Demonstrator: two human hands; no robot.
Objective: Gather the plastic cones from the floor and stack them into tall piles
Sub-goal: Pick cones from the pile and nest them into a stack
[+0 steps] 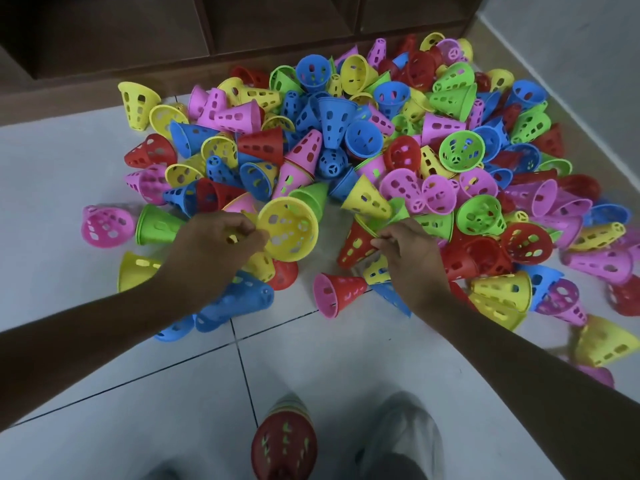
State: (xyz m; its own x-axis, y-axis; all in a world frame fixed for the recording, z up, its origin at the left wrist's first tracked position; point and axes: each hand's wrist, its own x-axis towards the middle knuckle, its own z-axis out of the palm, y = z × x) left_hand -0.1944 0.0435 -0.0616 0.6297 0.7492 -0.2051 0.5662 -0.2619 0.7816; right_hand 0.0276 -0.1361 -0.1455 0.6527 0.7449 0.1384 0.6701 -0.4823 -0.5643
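I have both hands down at the near edge of the heap of cones [332, 150], which sprawls over the tiled floor [311, 348] up to the dark cabinet [207, 26]. My left hand [211, 247] pinches the rim of a yellow cone [289, 233] lying on its side, mouth toward me. My right hand [405, 254] has its fingers closed on a green cone [398, 213] just above a red cone [356, 245]; I cannot tell whether it touches the red one too. The hands are apart, each on its own piece. A started stack [284, 441], red outermost, stands between my feet. To do this well, I judge I should turn each cone mouth-down, nest one into the other squarely, then seat the pair straight onto the stack so it does not lean.
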